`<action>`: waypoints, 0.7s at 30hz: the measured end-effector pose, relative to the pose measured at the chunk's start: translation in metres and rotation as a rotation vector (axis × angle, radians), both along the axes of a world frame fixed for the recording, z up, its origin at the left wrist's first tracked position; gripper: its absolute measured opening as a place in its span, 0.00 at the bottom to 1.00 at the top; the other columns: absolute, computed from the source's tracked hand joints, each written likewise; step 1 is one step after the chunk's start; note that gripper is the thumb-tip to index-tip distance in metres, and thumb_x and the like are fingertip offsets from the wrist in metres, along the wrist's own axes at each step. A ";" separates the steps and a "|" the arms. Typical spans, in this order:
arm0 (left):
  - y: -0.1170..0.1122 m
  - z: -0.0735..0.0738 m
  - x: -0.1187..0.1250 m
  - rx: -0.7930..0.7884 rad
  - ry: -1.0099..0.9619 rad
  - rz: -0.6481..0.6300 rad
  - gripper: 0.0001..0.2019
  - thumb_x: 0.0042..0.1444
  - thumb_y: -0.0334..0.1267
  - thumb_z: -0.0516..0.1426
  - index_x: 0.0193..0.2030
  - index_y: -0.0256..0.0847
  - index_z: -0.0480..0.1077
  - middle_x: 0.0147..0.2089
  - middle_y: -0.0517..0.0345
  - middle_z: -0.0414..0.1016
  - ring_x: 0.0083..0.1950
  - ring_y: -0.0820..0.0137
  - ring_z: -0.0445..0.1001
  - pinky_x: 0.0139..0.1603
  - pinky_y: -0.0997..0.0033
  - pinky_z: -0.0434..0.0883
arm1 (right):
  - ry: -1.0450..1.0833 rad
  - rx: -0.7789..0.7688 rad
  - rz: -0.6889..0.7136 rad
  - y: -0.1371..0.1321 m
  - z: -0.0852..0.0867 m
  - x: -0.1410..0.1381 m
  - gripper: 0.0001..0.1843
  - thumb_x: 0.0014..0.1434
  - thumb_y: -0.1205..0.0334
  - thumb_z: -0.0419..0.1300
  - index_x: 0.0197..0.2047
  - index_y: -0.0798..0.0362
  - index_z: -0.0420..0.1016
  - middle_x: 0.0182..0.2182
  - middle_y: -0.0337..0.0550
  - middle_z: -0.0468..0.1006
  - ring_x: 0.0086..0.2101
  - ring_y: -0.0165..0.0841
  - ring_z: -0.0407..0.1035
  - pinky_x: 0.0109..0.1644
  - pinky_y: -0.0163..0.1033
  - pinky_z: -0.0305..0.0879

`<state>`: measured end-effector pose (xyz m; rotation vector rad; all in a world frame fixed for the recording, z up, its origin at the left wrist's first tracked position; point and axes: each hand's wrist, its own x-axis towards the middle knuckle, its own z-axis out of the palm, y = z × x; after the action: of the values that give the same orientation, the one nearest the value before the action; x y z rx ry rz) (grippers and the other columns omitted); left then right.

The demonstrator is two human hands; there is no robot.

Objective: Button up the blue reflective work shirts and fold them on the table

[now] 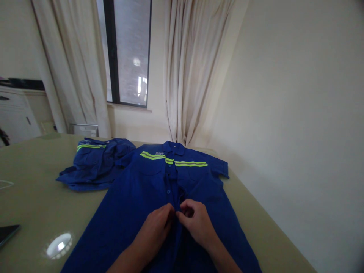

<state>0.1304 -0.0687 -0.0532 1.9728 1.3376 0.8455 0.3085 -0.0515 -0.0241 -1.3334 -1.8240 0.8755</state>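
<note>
Left grip [159, 225]: my fingers bend in at the front opening; their tips are hidden behind the knuckles, so I cannot tell whether they are together on the cloth.
Right grip [196, 220]: my thumb and forefinger look pinched together on the edge of that opening, just beside my left.
Blue shirt [142, 189]: lies front up on the desk [36, 201] under both my grips, collar away from me.
Front opening: I judge this step to be fine work along the two edges, perhaps at a button. The next move seems to call for a light pinch, edges level, cloth flat around them.
Button [168, 192]: shows just beyond my fingertips, where the two edges stand apart.
Dark flat object [9, 233]: on the desk to my left, cut off by the view.
Second blue garment [93, 163]: loosely bunched, left of the shirt; I cannot tell whether it touches the sleeve.
Curtains [193, 68]: hang past the far end, either side of the window [131, 53].
</note>
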 end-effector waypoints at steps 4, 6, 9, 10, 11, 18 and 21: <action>-0.001 -0.005 0.003 0.030 -0.015 0.031 0.08 0.60 0.28 0.52 0.40 0.46 0.63 0.35 0.63 0.75 0.37 0.68 0.75 0.38 0.72 0.63 | -0.043 0.016 0.001 -0.003 0.000 -0.002 0.05 0.51 0.69 0.62 0.30 0.53 0.79 0.24 0.36 0.75 0.26 0.30 0.68 0.31 0.33 0.59; -0.002 -0.005 0.004 0.060 -0.013 0.045 0.07 0.61 0.28 0.52 0.39 0.47 0.62 0.35 0.63 0.74 0.37 0.69 0.75 0.38 0.72 0.64 | -0.071 0.025 0.011 -0.003 -0.002 -0.003 0.07 0.51 0.71 0.61 0.31 0.53 0.80 0.25 0.37 0.75 0.27 0.30 0.68 0.31 0.33 0.59; -0.004 -0.001 0.004 0.135 0.054 0.078 0.05 0.64 0.31 0.51 0.39 0.47 0.63 0.37 0.62 0.75 0.38 0.68 0.75 0.40 0.71 0.65 | -0.159 0.066 0.023 -0.004 -0.005 -0.003 0.09 0.51 0.72 0.60 0.29 0.52 0.81 0.25 0.37 0.75 0.27 0.30 0.68 0.32 0.34 0.58; -0.004 0.001 0.003 0.158 0.086 0.085 0.05 0.64 0.31 0.51 0.39 0.47 0.64 0.37 0.62 0.75 0.38 0.68 0.75 0.40 0.71 0.65 | -0.196 0.085 0.025 -0.004 -0.006 -0.003 0.09 0.50 0.72 0.60 0.28 0.52 0.80 0.25 0.37 0.74 0.27 0.30 0.68 0.32 0.34 0.58; -0.004 0.003 0.003 0.175 0.118 0.090 0.05 0.65 0.32 0.51 0.39 0.47 0.64 0.38 0.61 0.76 0.39 0.67 0.75 0.40 0.70 0.65 | -0.220 0.102 0.022 -0.004 -0.006 -0.003 0.08 0.50 0.73 0.61 0.27 0.52 0.80 0.25 0.36 0.74 0.27 0.30 0.68 0.32 0.34 0.57; -0.003 0.001 0.001 0.185 0.158 0.073 0.08 0.63 0.29 0.51 0.39 0.47 0.66 0.39 0.61 0.76 0.40 0.67 0.76 0.42 0.70 0.67 | -0.117 0.068 -0.025 -0.006 -0.005 -0.007 0.05 0.53 0.69 0.61 0.31 0.51 0.77 0.24 0.35 0.75 0.26 0.30 0.68 0.31 0.33 0.59; -0.002 -0.004 0.001 0.243 0.132 0.055 0.08 0.65 0.29 0.51 0.39 0.47 0.67 0.38 0.61 0.76 0.38 0.68 0.75 0.41 0.70 0.66 | -0.195 0.095 -0.035 -0.007 -0.006 -0.008 0.06 0.52 0.70 0.61 0.29 0.50 0.77 0.25 0.36 0.76 0.27 0.31 0.69 0.32 0.34 0.59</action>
<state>0.1319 -0.0711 -0.0572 2.2205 1.4259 0.9572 0.3003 -0.0587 -0.0302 -1.4274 -1.9576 0.6511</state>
